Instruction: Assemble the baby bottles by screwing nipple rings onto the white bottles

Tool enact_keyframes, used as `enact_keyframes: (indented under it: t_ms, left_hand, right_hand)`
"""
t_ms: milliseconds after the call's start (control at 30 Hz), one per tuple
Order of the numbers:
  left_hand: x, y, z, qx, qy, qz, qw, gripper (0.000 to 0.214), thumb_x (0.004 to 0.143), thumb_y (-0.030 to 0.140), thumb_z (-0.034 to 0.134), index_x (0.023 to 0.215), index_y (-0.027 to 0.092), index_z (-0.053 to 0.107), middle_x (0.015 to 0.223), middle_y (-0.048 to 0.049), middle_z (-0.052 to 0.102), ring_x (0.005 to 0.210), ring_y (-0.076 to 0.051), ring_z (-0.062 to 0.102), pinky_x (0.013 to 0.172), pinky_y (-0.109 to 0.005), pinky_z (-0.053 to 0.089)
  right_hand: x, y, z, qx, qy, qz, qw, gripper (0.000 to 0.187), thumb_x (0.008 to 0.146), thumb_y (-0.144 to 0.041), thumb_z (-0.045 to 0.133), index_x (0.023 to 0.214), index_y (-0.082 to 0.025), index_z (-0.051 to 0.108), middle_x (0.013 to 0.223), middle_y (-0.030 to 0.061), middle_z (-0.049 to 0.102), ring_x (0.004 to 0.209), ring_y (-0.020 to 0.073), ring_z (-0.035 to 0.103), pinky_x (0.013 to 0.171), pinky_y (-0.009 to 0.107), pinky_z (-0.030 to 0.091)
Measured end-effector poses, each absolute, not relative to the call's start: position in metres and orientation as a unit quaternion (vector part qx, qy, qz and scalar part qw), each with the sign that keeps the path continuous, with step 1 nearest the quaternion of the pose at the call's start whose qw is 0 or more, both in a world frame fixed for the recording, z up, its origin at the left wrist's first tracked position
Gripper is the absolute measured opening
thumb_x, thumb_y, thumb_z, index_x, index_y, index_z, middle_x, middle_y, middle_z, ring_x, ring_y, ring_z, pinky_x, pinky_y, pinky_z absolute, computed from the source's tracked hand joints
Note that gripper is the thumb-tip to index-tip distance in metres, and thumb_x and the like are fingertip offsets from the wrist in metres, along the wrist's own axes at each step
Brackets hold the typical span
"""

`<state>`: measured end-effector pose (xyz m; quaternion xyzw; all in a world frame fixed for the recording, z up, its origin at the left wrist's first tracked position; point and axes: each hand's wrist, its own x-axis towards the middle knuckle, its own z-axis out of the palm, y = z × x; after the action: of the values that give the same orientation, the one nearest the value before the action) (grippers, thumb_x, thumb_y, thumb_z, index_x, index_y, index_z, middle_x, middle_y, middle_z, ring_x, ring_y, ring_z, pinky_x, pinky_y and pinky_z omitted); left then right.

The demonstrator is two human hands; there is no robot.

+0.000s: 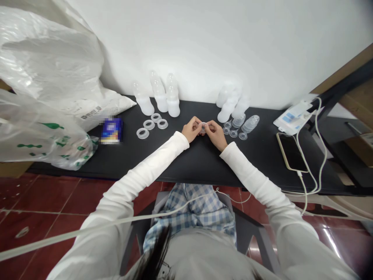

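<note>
Over the black table [201, 163], my left hand [191, 130] and my right hand [215, 134] meet, fingers closed around a translucent bottle collar ring [203, 126]. Fingertips hide part of it, so I cannot tell whether a nipple sits inside. Left of my hands lie several loose collar rings [149, 124]. Behind these stand three capped white baby bottles [173, 97]. Just right of my right hand are several small clear silicone nipples [233, 133] and clear domed caps [250, 124]. White bottles without such caps [229, 105] stand behind, against the wall.
A large white plastic bag [72, 89] and a blue packet [111, 130] are at the left. On the right lie a phone [291, 151] with a charging cable [303, 190] and a white power strip [293, 116]. A cable [131, 219] crosses above my lap.
</note>
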<state>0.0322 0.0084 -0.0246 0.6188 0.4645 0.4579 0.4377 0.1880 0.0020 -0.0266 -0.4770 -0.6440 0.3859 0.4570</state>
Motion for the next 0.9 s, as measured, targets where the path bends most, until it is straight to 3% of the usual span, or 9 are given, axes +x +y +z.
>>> enact_keyframes:
  t_ms: [200, 500, 767, 900]
  left_hand:
    - [0.030, 0.008, -0.025, 0.626, 0.448, 0.476, 0.426, 0.020, 0.086, 0.030, 0.070, 0.080, 0.022, 0.053, 0.060, 0.0062, 0.059, 0.054, -0.010, 0.054, 0.059, -0.023, 0.043]
    - [0.031, 0.009, -0.027, 0.647, 0.455, 0.458, 0.406, 0.016, 0.091, 0.029, 0.064, 0.085, 0.021, 0.051, 0.062, 0.0067, 0.058, 0.056, -0.009, 0.055, 0.061, -0.023, 0.044]
    - [0.034, 0.018, -0.039, 0.572, 0.401, 0.499, 0.513, 0.028, 0.085, 0.034, 0.073, 0.097, 0.019, 0.053, 0.076, 0.0024, 0.068, 0.070, -0.011, 0.069, 0.071, -0.025, 0.056]
    - [0.034, 0.020, -0.042, 0.561, 0.387, 0.509, 0.527, 0.031, 0.080, 0.030, 0.079, 0.095, 0.018, 0.054, 0.074, 0.0024, 0.068, 0.068, -0.011, 0.069, 0.070, -0.024, 0.056]
  right_hand:
    - [0.190, 0.005, -0.031, -0.436, -0.642, 0.419, 0.472, 0.046, 0.082, -0.068, 0.063, 0.080, -0.023, 0.054, 0.064, -0.0027, 0.067, 0.064, 0.0158, 0.067, 0.064, 0.028, 0.049]
    - [0.188, 0.006, -0.032, -0.427, -0.628, 0.432, 0.487, 0.046, 0.081, -0.067, 0.066, 0.077, -0.023, 0.053, 0.064, -0.0025, 0.067, 0.061, 0.0148, 0.066, 0.063, 0.028, 0.050]
    - [0.194, 0.010, -0.029, -0.438, -0.622, 0.434, 0.482, 0.046, 0.077, -0.064, 0.070, 0.094, -0.022, 0.060, 0.077, -0.0020, 0.063, 0.073, 0.0140, 0.061, 0.067, 0.028, 0.051]
    - [0.196, 0.011, -0.029, -0.431, -0.634, 0.426, 0.480, 0.044, 0.076, -0.061, 0.072, 0.090, -0.022, 0.058, 0.078, -0.0016, 0.059, 0.074, 0.0136, 0.058, 0.064, 0.026, 0.048]
